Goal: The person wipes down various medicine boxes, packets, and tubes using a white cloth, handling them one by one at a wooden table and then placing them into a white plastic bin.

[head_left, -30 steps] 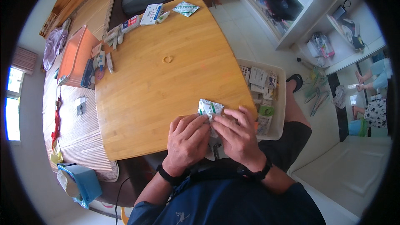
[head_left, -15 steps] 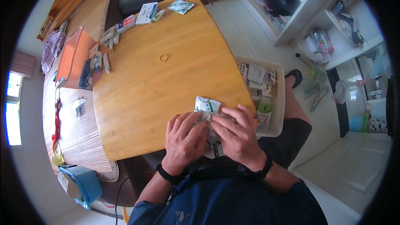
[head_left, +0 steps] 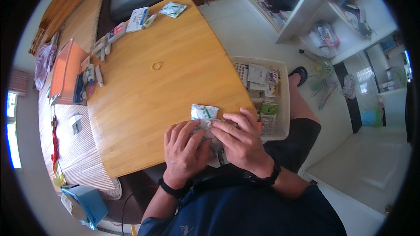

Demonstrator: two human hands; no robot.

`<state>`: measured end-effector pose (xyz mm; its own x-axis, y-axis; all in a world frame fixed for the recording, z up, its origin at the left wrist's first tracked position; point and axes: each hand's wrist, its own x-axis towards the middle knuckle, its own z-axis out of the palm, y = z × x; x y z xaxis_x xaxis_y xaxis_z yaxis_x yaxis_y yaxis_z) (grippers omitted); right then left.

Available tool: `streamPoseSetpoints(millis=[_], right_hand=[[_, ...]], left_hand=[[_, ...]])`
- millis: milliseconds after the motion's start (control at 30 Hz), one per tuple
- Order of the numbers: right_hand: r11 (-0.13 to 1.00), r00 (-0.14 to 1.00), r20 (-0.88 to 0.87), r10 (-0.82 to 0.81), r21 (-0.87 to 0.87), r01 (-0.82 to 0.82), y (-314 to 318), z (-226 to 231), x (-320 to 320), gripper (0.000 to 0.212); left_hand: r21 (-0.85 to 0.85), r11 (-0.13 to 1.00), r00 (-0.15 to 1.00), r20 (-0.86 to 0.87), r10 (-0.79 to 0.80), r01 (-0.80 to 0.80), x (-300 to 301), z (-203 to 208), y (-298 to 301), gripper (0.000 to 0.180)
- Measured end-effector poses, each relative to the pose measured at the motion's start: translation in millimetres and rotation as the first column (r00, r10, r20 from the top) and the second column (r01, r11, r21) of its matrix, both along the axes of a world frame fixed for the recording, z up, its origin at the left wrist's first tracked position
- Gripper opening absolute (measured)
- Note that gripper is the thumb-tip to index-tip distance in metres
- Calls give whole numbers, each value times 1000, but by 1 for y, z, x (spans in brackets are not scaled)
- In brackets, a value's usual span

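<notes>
At the near edge of the wooden table (head_left: 144,105), my left hand (head_left: 184,150) and my right hand (head_left: 243,144) work together on a crinkled, clear-and-whitish plastic bag (head_left: 205,125). Fingers of both hands bend down onto it and grip it from either side, covering most of it, so its contents cannot be made out. A white and green foil packet (head_left: 204,112) lies flat just beyond the fingertips. Farther off on the tabletop is a yellowish rubber band (head_left: 156,66), apart from both hands.
On my right stands a whitish plastic bin (head_left: 285,100) full of medicine boxes and packets. Along the table's left side are an orange basket (head_left: 63,72), several tubes, a white and blue box (head_left: 137,19) and another green-white packet (head_left: 173,9). A blue bin (head_left: 92,201) sits lower left.
The whole view has shifted, so the table and its things appear farther left. My hands stay on the plastic bag; the left fingers have spread slightly.
</notes>
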<state>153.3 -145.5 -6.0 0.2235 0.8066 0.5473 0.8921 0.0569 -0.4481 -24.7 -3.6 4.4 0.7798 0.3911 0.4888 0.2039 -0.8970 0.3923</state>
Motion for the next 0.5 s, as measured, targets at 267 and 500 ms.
streamPoseSetpoints(millis=[267, 500], right_hand=[[995, 998, -29, -50, 84, 52, 34, 1, -3, 28], [973, 991, -125, 49, 229, -19, -13, -7, 12, 25]], left_hand=[[12, 1000, 998, -52, -27, 28, 1, -2, -3, 59], [25, 1000, 996, -92, -3, 5, 0, -3, -5, 59]])
